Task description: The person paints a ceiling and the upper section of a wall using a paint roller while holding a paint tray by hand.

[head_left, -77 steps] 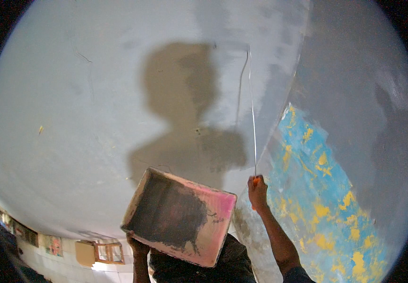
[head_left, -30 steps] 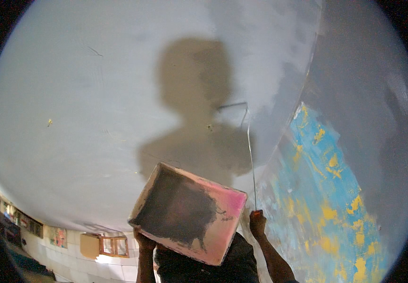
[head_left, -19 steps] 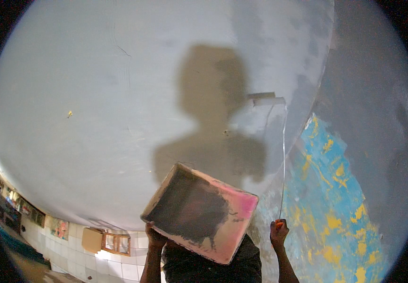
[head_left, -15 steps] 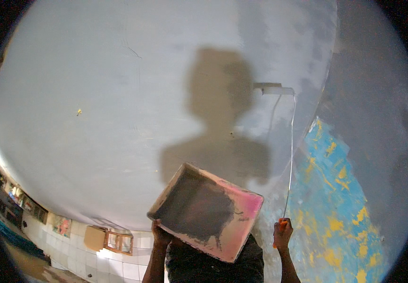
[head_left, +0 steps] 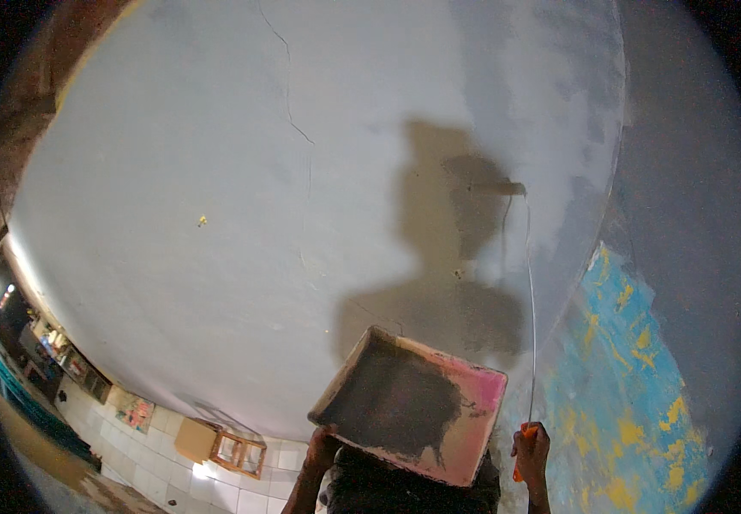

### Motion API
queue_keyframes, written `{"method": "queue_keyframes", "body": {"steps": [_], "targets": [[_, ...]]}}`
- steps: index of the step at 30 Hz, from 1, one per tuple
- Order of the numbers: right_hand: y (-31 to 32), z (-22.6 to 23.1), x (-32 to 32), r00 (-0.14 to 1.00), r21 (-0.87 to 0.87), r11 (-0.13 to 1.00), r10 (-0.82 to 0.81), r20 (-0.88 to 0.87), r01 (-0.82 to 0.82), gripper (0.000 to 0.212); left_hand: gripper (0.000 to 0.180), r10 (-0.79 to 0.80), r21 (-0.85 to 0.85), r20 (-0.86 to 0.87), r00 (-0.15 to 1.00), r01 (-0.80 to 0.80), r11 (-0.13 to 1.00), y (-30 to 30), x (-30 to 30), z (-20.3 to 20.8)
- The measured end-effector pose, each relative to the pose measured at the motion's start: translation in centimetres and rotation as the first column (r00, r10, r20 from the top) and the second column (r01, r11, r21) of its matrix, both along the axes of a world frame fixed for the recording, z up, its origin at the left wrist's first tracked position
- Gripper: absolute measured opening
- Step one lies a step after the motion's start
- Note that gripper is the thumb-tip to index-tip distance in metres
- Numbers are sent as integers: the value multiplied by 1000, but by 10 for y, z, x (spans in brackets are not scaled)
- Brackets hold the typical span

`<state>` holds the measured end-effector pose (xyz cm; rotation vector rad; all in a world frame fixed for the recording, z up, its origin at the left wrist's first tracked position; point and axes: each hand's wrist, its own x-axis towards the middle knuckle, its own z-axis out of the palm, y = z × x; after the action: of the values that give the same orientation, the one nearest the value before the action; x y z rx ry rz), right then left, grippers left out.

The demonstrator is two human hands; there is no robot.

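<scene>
the left hand (head_left: 323, 447) grips the lower left edge of a paint tray (head_left: 409, 404), fingers clenched under its rim, holding it tilted up near the bottom of the view. the tray is pink at its right edge and smeared dark grey inside. the right hand (head_left: 531, 447) is clenched around the orange grip of a roller (head_left: 497, 188) on a long thin pole (head_left: 531, 308). the pole runs up just right of the tray, not touching it, and the roller head lies flat against the ceiling (head_left: 216, 171), inside the person's shadow (head_left: 443, 257).

the ceiling is wide and pale grey, open to the left and above the roller, with a thin crack (head_left: 295, 111) running down it. to the right, past a curved edge, a darker grey wall (head_left: 696, 214) shows a patch of blue and yellow old paint (head_left: 627, 377). far below at lower left lie a white tiled floor (head_left: 165, 437) and a small wooden stool (head_left: 235, 450).
</scene>
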<state>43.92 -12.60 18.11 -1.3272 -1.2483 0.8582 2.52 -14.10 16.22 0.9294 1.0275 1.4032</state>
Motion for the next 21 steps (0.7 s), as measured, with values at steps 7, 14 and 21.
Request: {"method": "queue_keyframes", "body": {"steps": [7, 14, 21], "targets": [[-5, 19, -7, 997, 17, 1000, 10, -78, -9, 19, 47, 103, -157, -62, 993, -112, 981, -8, -16, -25], [6, 31, -19, 945, 106, 964, 262, -193, -246, 19, 45, 38, -217, -200, 979, -82, 973, -18, -18, -32], [20, 31, -55, 981, -16, 986, 166, 95, -166, 24, 50, 80, -214, -177, 981, -118, 970, -37, -5, 13]]}}
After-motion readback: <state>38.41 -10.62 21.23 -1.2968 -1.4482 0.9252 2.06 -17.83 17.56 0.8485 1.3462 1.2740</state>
